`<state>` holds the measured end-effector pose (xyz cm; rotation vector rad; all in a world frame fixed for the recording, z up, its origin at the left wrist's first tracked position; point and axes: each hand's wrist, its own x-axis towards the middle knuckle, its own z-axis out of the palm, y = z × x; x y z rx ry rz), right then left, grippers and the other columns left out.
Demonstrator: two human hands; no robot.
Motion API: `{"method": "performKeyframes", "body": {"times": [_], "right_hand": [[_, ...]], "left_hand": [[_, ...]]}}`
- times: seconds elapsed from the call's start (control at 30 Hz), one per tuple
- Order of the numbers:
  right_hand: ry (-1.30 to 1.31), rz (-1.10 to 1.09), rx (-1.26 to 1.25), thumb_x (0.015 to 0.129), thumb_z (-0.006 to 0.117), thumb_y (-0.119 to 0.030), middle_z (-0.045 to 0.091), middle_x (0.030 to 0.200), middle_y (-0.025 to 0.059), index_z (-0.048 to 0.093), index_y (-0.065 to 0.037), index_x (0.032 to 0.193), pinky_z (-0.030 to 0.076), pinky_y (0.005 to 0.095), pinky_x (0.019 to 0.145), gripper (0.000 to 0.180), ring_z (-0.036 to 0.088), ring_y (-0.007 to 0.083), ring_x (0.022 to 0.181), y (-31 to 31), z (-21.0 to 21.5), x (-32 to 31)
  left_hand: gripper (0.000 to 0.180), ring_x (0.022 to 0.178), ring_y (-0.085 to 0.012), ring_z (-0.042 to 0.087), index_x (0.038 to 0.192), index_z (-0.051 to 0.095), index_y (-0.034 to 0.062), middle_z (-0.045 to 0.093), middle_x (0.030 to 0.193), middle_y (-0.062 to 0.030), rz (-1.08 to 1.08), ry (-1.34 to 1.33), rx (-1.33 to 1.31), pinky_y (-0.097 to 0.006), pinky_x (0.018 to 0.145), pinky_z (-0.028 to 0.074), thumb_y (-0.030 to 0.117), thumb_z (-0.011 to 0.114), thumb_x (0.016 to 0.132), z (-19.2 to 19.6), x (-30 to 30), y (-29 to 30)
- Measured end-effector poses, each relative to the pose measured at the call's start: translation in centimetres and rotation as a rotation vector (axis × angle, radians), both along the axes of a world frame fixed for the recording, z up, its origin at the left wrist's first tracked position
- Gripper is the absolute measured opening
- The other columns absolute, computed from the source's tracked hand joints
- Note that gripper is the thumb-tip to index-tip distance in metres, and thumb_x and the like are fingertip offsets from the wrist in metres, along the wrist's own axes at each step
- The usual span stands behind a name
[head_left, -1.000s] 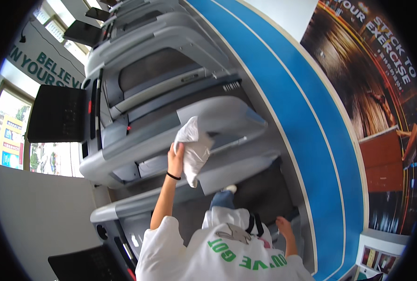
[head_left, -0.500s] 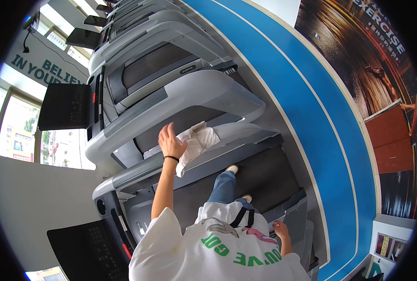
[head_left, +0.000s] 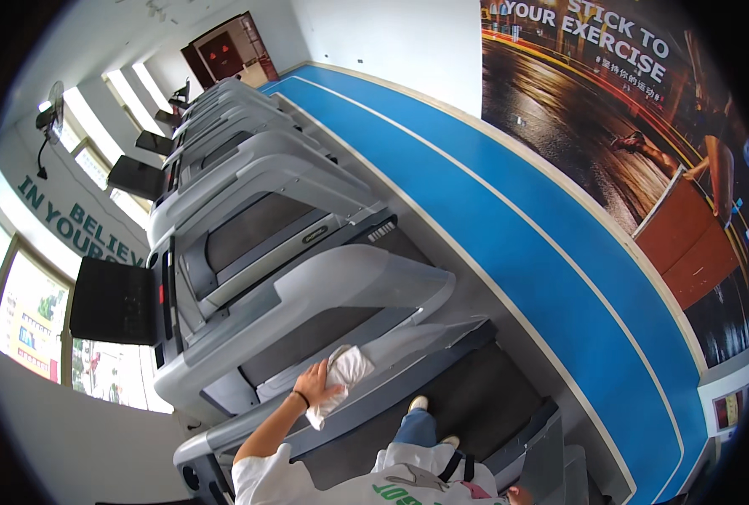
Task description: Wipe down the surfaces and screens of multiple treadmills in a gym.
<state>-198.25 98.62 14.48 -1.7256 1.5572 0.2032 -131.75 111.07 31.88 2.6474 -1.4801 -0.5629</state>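
My left hand [head_left: 314,387], with a dark band at the wrist, grips the near edge of a crumpled white cloth [head_left: 346,374]. The cloth lies over the grey side rail [head_left: 265,425] of the treadmill I stand on. Part of the cloth is hidden under my palm. Down at the lower edge, my right hand [head_left: 517,495] hangs beside my body near the opposite rail, mostly cut off, so its fingers do not show clearly. Both my feet are on the dark running belt [head_left: 475,396].
A neighbouring treadmill [head_left: 366,278] stands close on the far side, with several more in a row behind it. Its black console [head_left: 115,301] rises near the windows. A blue floor lane [head_left: 509,244] runs along the right, beside a mural wall [head_left: 593,109].
The view has tilted up toward the far end of the room. My left hand has come down onto the cloth at the rail. My right hand has slid toward the lower edge.
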Motion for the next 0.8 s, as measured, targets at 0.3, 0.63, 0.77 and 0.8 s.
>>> {"method": "performKeyframes", "body": {"times": [0.3, 0.63, 0.77, 0.8], "right_hand": [[0.126, 0.197, 0.112, 0.088, 0.045, -0.02, 0.059, 0.112, 0.0157, 0.054, -0.009, 0.117, 0.045, 0.0412, 0.083, 0.032, 0.057, 0.0337, 0.099, -5.8, -2.4, 6.3], [-0.21, -0.129, -0.077, 0.087, 0.055, -0.029, 0.065, 0.093, 0.0141, 0.062, -0.003, 0.102, 0.047, 0.0361, 0.077, 0.031, 0.062, 0.026, 0.09, -9.8, 5.1, 10.7], [-0.069, -0.156, -0.063, 0.086, 0.055, -0.027, 0.064, 0.103, 0.0153, 0.061, -0.007, 0.109, 0.048, 0.0391, 0.081, 0.031, 0.061, 0.0316, 0.097, -12.4, 9.7, 10.7], [-0.107, -0.2, -0.078, 0.085, 0.056, -0.027, 0.065, 0.104, 0.0146, 0.06, -0.007, 0.11, 0.048, 0.0388, 0.082, 0.032, 0.061, 0.0302, 0.097, -12.7, 8.9, 9.6]], "left_hand": [[0.078, 0.103, -0.0336, 0.053, 0.122, 0.044, -0.0027, 0.052, 0.116, -0.0198, -0.013, -0.199, -0.247, -0.045, 0.086, 0.04, 0.062, 0.052, 0.079, -1.6, -4.6, -7.5], [0.072, 0.103, -0.0485, 0.054, 0.119, 0.046, -0.0021, 0.055, 0.11, -0.0298, -0.159, -0.431, 0.085, -0.054, 0.084, 0.045, 0.055, 0.059, 0.076, -8.3, -9.5, -19.5], [0.071, 0.097, -0.0388, 0.059, 0.116, 0.046, -0.0025, 0.059, 0.101, -0.0238, -0.196, -0.58, 0.197, -0.046, 0.082, 0.046, 0.058, 0.055, 0.079, -6.4, -9.3, -22.0], [0.072, 0.092, -0.0375, 0.06, 0.114, 0.046, -0.0027, 0.06, 0.101, -0.023, -0.205, -0.619, 0.233, -0.044, 0.077, 0.047, 0.059, 0.056, 0.078, -7.1, -9.2, -23.0]]}}
